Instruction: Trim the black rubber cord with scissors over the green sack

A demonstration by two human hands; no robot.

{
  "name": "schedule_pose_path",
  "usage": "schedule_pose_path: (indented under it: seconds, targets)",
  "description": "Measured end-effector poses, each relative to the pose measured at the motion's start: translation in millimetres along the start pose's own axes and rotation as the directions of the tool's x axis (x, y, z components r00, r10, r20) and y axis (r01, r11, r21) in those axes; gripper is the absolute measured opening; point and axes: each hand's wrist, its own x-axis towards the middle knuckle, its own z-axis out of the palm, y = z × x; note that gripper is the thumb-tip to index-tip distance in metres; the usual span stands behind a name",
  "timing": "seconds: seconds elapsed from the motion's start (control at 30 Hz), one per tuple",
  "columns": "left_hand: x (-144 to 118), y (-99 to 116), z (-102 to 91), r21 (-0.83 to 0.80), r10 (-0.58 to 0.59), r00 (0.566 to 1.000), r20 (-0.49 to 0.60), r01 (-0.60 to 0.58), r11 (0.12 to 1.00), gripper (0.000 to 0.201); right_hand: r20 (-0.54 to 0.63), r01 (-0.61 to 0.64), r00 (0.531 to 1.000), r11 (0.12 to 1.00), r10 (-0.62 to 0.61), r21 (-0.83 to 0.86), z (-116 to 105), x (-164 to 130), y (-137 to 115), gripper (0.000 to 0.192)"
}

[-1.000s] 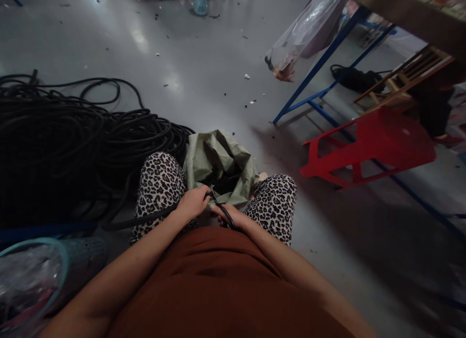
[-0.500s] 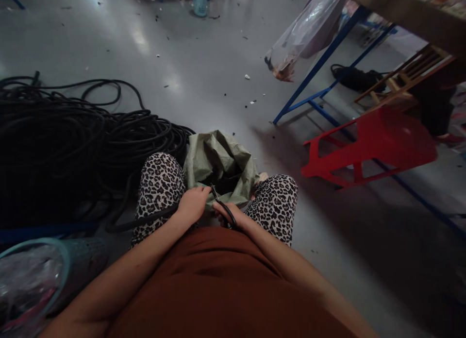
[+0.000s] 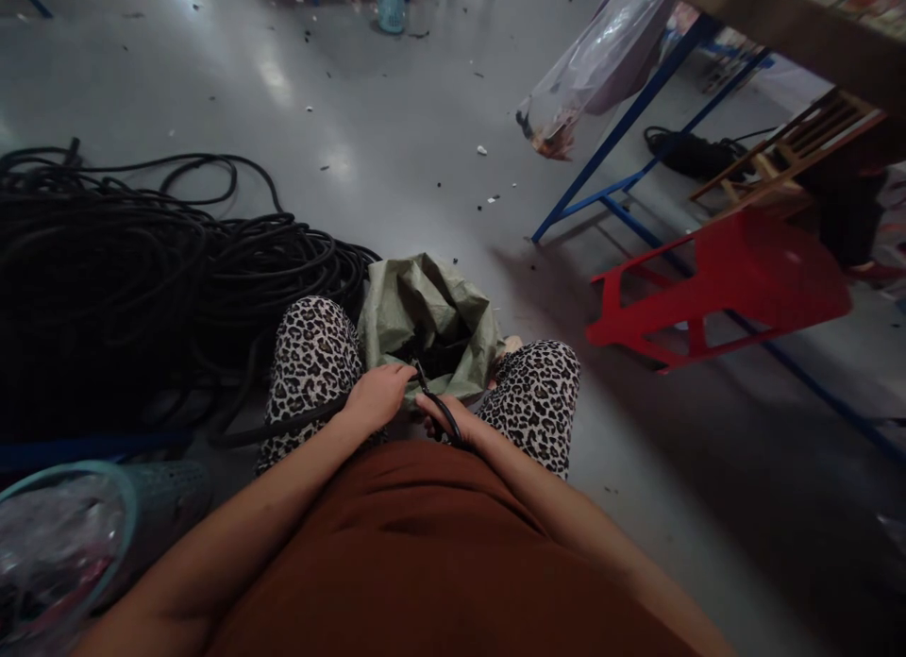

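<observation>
A green woven sack point(image 3: 425, 308) stands open between the person's knees, its mouth crumpled and folded outward; dark bits lie inside, too dim to tell apart. The left hand point(image 3: 380, 395) is closed around a black hose point(image 3: 283, 424) right at the sack's near rim, and the hose trails away to the left toward a large heap of black hose point(image 3: 142, 279) on the floor point(image 3: 396, 138). The right hand point(image 3: 445, 419) grips a pair of black-handled scissors point(image 3: 433, 399), the blades pointing up toward the sack's mouth, just beside the left hand's fingers.

At the lower left edge, a teal plastic basket point(image 3: 134, 492) holds a clear plastic bag. Farther off, a small blue bin point(image 3: 390, 1) stands at the top edge.

The floor ahead of the sack is broad and bare apart from scattered scraps. To the right, a red plastic stool point(image 3: 729, 284) and the blue legs of a worktop point(image 3: 623, 128) crowd the space, with a clear bag point(image 3: 601, 62) hanging from its edge.
</observation>
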Motion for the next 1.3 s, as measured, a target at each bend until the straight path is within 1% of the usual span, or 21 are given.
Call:
schedule_pose_path:
  seconds: [0.13, 0.23, 0.33, 0.43, 0.63, 0.83, 1.03, 1.2, 1.3]
  targets:
    - [0.4, 0.1, -0.2, 0.013, 0.004, 1.0, 0.007, -0.004, 1.0, 0.033, -0.052, -0.039, 0.998, 0.999, 0.039, -0.01, 1.9, -6.2, -6.0, 0.049]
    - [1.2, 0.2, 0.6, 0.019, 0.005, 1.0, 0.011, -0.005, 1.0, 0.033, -0.081, 0.005, 0.997, 0.994, -0.014, -0.108, 0.7, -6.8, -5.9, 0.051]
    - [1.9, -0.9, 2.7, 0.003, 0.005, 1.0, 0.001, -0.005, 1.0, 0.033, -0.08, 0.066, 0.993, 0.974, -0.085, -0.216, -1.5, -5.4, -3.1, 0.053]
    - [2.4, -2.1, 4.8, -0.009, 0.002, 1.0, -0.012, -0.002, 1.0, 0.033, -0.085, 0.08, 0.991, 0.962, -0.105, -0.26, -2.9, -3.6, -0.1, 0.054]
    - [3.3, -2.4, 6.6, -0.026, -0.011, 1.0, -0.027, 0.01, 1.0, 0.034, -0.078, 0.032, 0.996, 0.975, -0.051, -0.22, -2.6, -1.9, -2.6, 0.053]
    - [3.6, -3.1, 7.7, -0.05, -0.021, 0.998, -0.054, 0.019, 0.999, 0.036, -0.094, 0.009, 0.995, 0.981, -0.028, -0.192, -1.2, -2.6, -5.4, 0.053]
    - [3.5, -2.3, 6.5, -0.069, -0.049, 0.998, -0.038, 0.046, 0.997, 0.036, -0.096, 0.03, 0.994, 0.973, -0.053, -0.23, -0.8, -7.1, -7.5, 0.055]
    - [4.1, -2.7, 5.8, -0.078, -0.062, 0.997, -0.047, 0.058, 0.995, 0.037, -0.138, -0.004, 0.99, 0.978, -0.025, -0.209, 0.9, -8.0, -8.9, 0.054]
    - [5.0, -3.9, 6.0, -0.089, -0.071, 0.996, -0.059, 0.065, 0.994, 0.038, -0.153, 0.004, 0.987, 0.972, -0.041, -0.237, 1.0, -6.3, -6.6, 0.053]
